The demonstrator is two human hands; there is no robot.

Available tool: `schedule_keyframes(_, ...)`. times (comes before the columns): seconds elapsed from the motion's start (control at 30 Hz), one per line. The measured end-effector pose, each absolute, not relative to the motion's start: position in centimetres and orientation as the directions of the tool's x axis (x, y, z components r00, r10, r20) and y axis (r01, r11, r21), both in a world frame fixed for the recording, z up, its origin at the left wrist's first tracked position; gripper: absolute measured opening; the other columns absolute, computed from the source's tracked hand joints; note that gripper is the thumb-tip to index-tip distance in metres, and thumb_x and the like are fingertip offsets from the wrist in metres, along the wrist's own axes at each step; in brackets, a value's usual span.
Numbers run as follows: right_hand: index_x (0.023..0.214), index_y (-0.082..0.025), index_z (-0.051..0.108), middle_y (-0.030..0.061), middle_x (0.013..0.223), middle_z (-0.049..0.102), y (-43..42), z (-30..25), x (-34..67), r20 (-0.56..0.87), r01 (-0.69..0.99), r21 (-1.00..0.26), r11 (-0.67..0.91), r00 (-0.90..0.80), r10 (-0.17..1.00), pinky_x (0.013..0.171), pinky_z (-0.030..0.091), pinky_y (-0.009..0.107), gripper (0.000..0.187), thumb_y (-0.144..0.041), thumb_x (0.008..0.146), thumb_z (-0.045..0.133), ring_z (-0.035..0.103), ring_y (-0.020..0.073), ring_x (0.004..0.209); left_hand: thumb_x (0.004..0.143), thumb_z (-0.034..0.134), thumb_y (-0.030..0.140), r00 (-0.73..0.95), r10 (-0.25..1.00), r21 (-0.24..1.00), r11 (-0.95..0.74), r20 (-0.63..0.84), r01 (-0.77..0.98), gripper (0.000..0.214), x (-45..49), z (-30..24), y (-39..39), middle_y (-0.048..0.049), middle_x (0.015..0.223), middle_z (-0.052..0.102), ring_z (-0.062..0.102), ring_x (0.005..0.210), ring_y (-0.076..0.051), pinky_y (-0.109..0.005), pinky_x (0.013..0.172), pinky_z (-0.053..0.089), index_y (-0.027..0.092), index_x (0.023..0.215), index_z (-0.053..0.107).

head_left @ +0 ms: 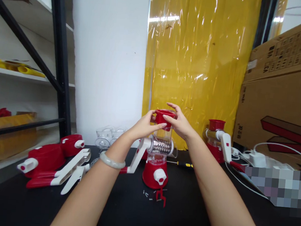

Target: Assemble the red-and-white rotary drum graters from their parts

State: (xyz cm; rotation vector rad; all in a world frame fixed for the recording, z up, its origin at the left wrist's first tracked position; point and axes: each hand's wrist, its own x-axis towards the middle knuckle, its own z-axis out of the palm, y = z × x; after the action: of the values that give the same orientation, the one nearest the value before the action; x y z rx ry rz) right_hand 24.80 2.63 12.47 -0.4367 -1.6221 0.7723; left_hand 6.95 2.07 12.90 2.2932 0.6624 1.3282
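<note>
A red and clear rotary grater (157, 159) stands upright at the middle of the black table (136, 213). It has a red base, a metal drum and a white crank handle (137, 157) pointing down to the left. Both hands hold its red hopper top (163, 118). My left hand (143, 126), with a pale bangle on the wrist, grips the left side of the hopper. My right hand (179, 122) pinches the hopper's right side and rim. A small red clip (160, 196) and several tiny screws (147, 194) lie in front of the base.
A second assembled grater (215, 141) stands at the right. Red bases (49, 155) and white handles (73, 169) lie at the left, with clear parts (107, 136) behind. A screwdriver (181, 164), white cables (252, 159), a cardboard box (280, 99) and shelving (24, 74) surround the table.
</note>
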Motion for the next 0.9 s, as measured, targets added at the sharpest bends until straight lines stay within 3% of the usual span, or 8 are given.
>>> schedule_keyframes(0.23, 0.13, -0.03, 0.042, 0.0106, 0.126, 0.058, 2.7, 12.5, 25.2, 0.705, -0.066, -0.699, 0.713, -0.233, 0.67, 0.099, 0.045, 0.05, 0.066, -0.04, 0.072, 0.073, 0.059, 0.0245, 0.113, 0.077, 0.072, 0.038, 0.458, 0.56, 0.549, -0.818, 0.69, 0.173, 0.055, 6.8, 12.7, 2.6, -0.0146, 0.112, 0.063, 0.062, 0.104, -0.025, -0.046, 0.092, 0.049, 0.014, 0.12, 0.049)
schedule_keyframes(0.47, 0.13, -0.027, 0.047, 0.0104, 0.127, 0.059, 2.2, 12.7, 25.6, 0.676, -0.034, -0.716, 0.697, -0.282, 0.681, 0.103, 0.043, 0.049, 0.061, -0.035, 0.074, 0.072, 0.059, 0.0236, 0.115, 0.078, 0.07, 0.041, 0.429, 0.628, 0.616, -0.765, 0.649, 0.187, 0.074, 6.5, 12.8, 2.3, -0.0134, 0.103, 0.065, 0.064, 0.099, -0.025, -0.048, 0.091, 0.048, 0.014, 0.137, 0.035)
schedule_keyframes(0.63, 0.132, -0.022, 0.05, 0.0124, 0.13, 0.059, 2.1, 12.7, 25.9, 0.621, 0.051, -0.737, 0.674, -0.341, 0.706, 0.106, 0.041, 0.05, 0.061, -0.032, 0.076, 0.071, 0.056, 0.0248, 0.119, 0.077, 0.071, 0.04, 0.45, 0.644, 0.635, -0.747, 0.619, 0.196, 0.079, 6.3, 12.9, 2.0, -0.016, 0.107, 0.064, 0.063, 0.101, -0.027, -0.048, 0.09, 0.049, 0.014, 0.14, 0.032)
schedule_keyframes(0.9, 0.13, -0.023, 0.054, 0.0095, 0.13, 0.06, 2.4, 12.5, 26.2, 0.547, 0.15, -0.754, 0.639, -0.395, 0.738, 0.108, 0.04, 0.051, 0.055, -0.032, 0.077, 0.07, 0.057, 0.025, 0.118, 0.068, 0.079, 0.029, 0.452, 0.624, 0.61, -0.767, 0.638, 0.199, 0.084, 6.0, 13.0, 2.1, -0.0173, 0.12, 0.057, 0.06, 0.106, -0.028, -0.049, 0.09, 0.05, 0.019, 0.14, 0.035)
